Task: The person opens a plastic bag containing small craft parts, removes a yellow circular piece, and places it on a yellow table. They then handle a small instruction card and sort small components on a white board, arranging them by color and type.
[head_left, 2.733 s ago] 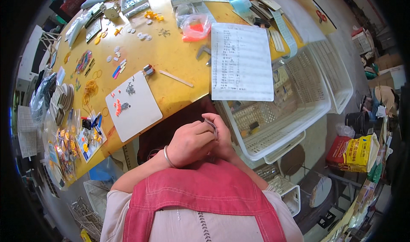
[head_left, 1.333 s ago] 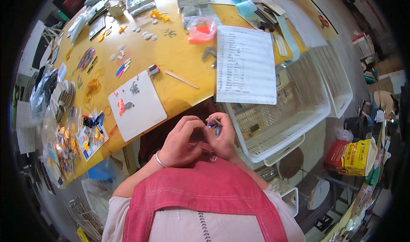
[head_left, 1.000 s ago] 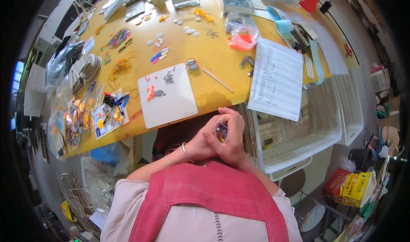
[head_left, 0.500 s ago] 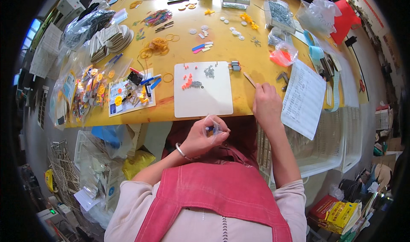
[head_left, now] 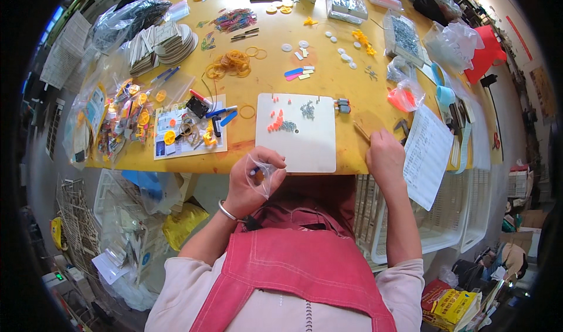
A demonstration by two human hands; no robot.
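Observation:
My left hand [head_left: 245, 184] is closed round a small clear plastic bag [head_left: 262, 186] at the table's near edge. Something blue shows through the bag or behind it; its shape is not clear. On the right, my right hand [head_left: 385, 156] rests at the table edge with its fingers closed on the near end of a thin brown stick [head_left: 362, 132]. Between the hands lies a white board [head_left: 305, 153]. It carries small orange-red pieces [head_left: 275, 121] and two little heaps of grey metal bits [head_left: 307, 110].
Left of the board, a printed sheet [head_left: 162, 151] bears assorted small parts. Beyond are rubber bands [head_left: 232, 66], coloured paper clips [head_left: 234, 20] and stacked white cards [head_left: 177, 43]. A written sheet [head_left: 428, 156] overhangs the edge at right, above white plastic crates [head_left: 434, 226].
My left hand has moved left with the clear bag, away from the board's near edge. My right hand and the stick have shifted slightly nearer. The whole view has shifted a little.

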